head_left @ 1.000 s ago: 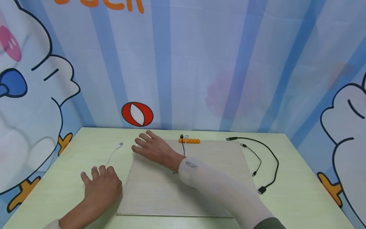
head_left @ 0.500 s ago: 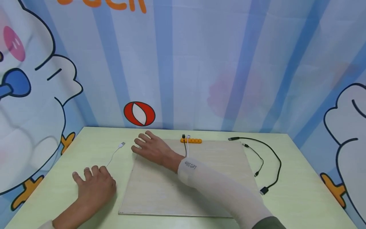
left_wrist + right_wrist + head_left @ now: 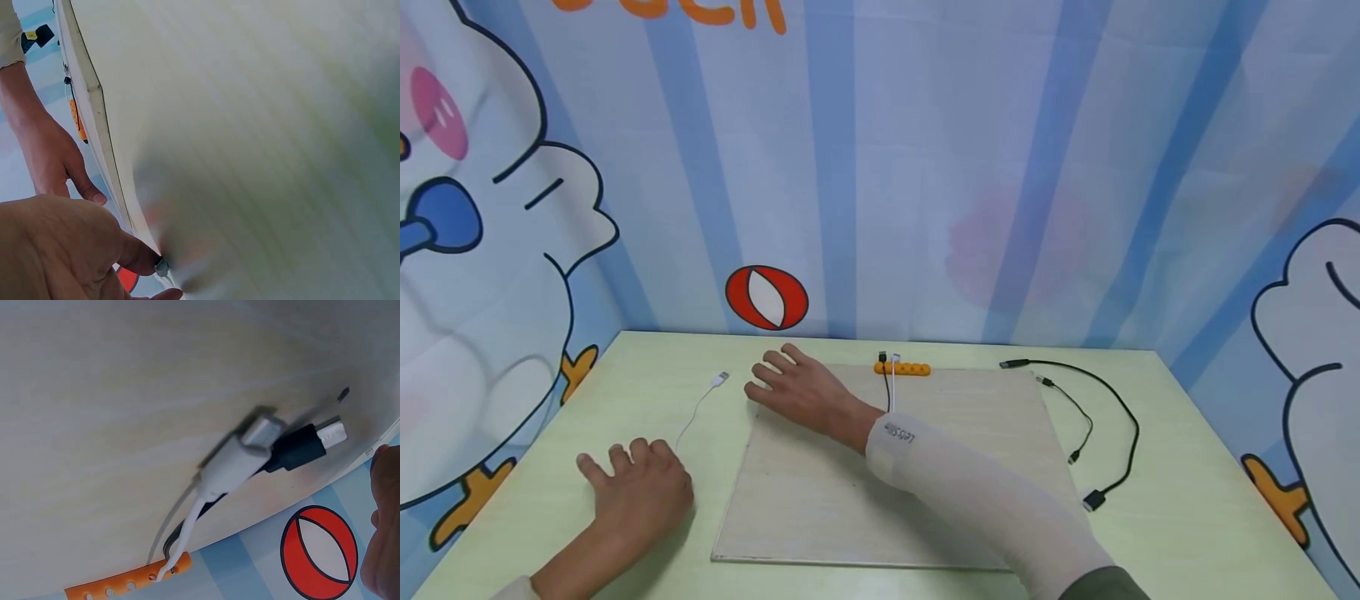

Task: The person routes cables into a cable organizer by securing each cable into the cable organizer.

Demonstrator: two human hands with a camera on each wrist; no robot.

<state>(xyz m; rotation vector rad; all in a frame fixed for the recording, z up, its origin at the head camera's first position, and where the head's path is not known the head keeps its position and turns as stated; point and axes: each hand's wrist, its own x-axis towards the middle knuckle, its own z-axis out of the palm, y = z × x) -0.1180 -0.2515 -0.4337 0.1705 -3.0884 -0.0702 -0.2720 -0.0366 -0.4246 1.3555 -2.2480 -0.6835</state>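
Note:
My left hand is low over the table left of the board. In the left wrist view, a small metal connector of the white USB cable shows between my thumb and finger. The cable's thin cord runs from behind my fingers to a white USB plug lying farther back. My right hand is spread over the board's back left corner, holding nothing. An orange cable holder sits at the board's back edge. A black connector and a white connector stick out from its slots.
A flat wooden board covers the table's middle. To its right lie a short black cable and a longer, thicker black cable. A printed blue curtain stands behind the table.
My left hand has moved left, away from the board, uncovering a little more of the white cord. My right hand has stayed in place. The view has shifted slightly.

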